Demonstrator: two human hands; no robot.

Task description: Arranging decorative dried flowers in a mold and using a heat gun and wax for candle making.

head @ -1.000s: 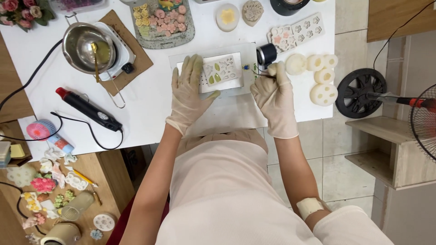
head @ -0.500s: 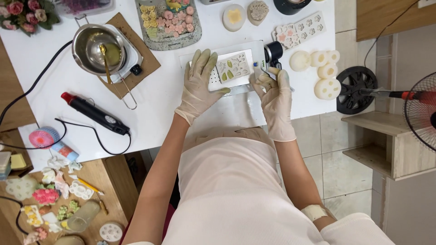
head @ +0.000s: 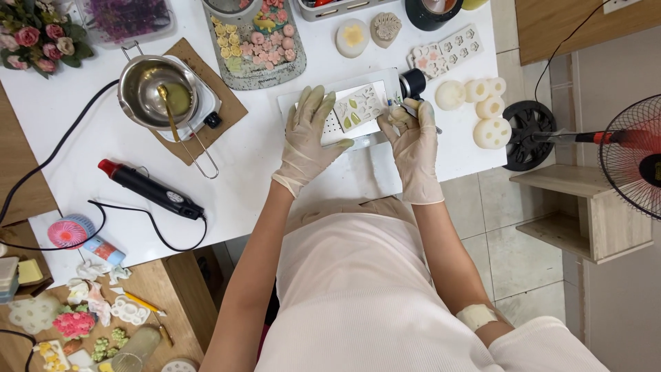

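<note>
Left hand (head: 308,138) in a thin pale glove lies flat with fingers spread, pinning the small leaf mould (head: 359,107) by its left edge; mould sits on a pale flat base (head: 303,105) near the far middle of the white table (head: 248,172); several cavities show green fill. Right hand (head: 412,138), also gloved, is closed in a pinch around a thin tool (head: 399,105), tip at the mould's right edge; tool too small to identify; a black cylinder (head: 413,83) stands just beyond the fingers.

Handling, as a judgement: mould looks soft and flexible, light, likely to slide or buckle if pushed; hold it flat by the edges, clear of the filled cavities; the small cast pieces look fragile, gloves may be slick.

Around: metal pot (head: 155,93) with a spoon on a brown mat, left; black heat gun (head: 148,187) with cord near the table front; tray of small coloured flowers (head: 258,41) at the far edge; 4 round white moulds (head: 482,110) right of the hands.
</note>
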